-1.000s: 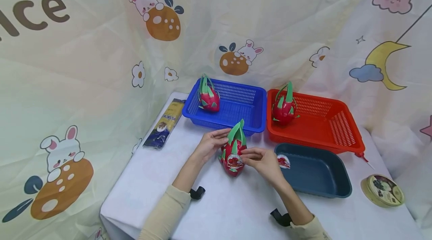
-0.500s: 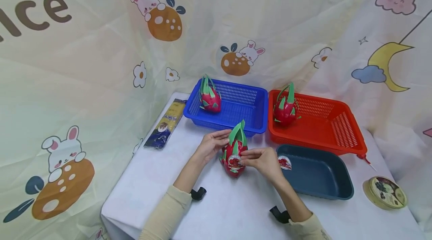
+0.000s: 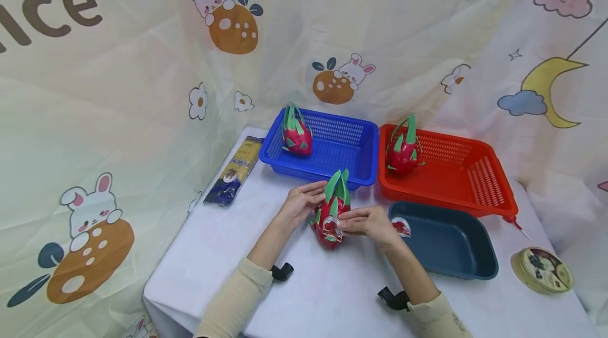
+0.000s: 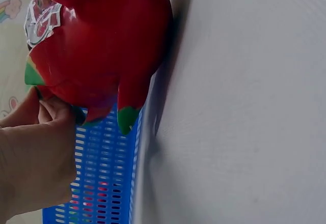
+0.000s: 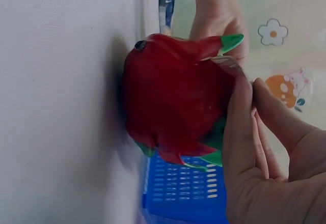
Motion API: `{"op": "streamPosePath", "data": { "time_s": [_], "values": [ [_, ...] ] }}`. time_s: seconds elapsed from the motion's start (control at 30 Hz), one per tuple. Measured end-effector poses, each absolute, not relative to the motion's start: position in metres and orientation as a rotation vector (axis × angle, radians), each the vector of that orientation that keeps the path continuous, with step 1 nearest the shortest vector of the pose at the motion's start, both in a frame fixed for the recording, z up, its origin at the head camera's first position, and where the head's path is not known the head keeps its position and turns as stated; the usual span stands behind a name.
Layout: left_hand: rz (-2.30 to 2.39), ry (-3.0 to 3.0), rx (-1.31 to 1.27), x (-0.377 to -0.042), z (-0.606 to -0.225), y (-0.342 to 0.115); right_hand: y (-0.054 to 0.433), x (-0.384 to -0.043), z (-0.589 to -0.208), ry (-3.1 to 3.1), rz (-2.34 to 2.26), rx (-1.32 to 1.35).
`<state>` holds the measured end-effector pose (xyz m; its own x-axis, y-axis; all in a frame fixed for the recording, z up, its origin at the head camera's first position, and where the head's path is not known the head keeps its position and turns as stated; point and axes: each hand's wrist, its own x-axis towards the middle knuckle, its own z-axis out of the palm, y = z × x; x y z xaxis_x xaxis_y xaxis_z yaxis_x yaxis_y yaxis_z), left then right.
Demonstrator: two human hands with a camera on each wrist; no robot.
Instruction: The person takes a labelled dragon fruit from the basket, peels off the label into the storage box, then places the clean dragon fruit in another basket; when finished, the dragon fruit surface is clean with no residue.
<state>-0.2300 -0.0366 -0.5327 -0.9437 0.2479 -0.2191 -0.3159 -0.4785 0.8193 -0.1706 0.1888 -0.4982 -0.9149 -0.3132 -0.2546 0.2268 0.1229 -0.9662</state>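
Observation:
A red toy dragon fruit (image 3: pixel 325 242) with green leaf tips lies on the white table in the middle of the head view, leaves pointing away. My left hand (image 3: pixel 300 204) holds its left side near the leaves. On its upper face is a round red-and-white sticker (image 3: pixel 331 227), whose right edge my right hand (image 3: pixel 368 224) pinches between thumb and fingers. The right wrist view has the sticker's edge (image 5: pixel 232 62) lifted at my fingertips. From the left wrist, the fruit's underside (image 4: pixel 109 51) shows close up, with my left fingers curled at a leaf.
Behind stand a blue basket (image 3: pixel 328 173) and a red basket (image 3: pixel 427 198), each with one dragon fruit inside. A dark teal tray (image 3: pixel 444 269) bearing a similar sticker (image 3: pixel 401 227) is at right, beside a round tin (image 3: pixel 541 270). A gold-and-blue packet (image 3: pixel 235 171) lies at left.
The dragon fruit has turned slightly, so its green leaves now show as two separate tips. Both hands keep nearly the same places on the fruit and sticker.

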Motion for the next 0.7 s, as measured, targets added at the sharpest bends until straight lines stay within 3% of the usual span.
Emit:
{"op": "streamPosePath", "data": {
  "time_s": [0.7],
  "values": [
    [2.491, 1.351, -0.175, -0.228, -0.533, -0.036, 0.199, -0.173, -0.51, 1.705, -2.009, 0.014]
  ]
}}
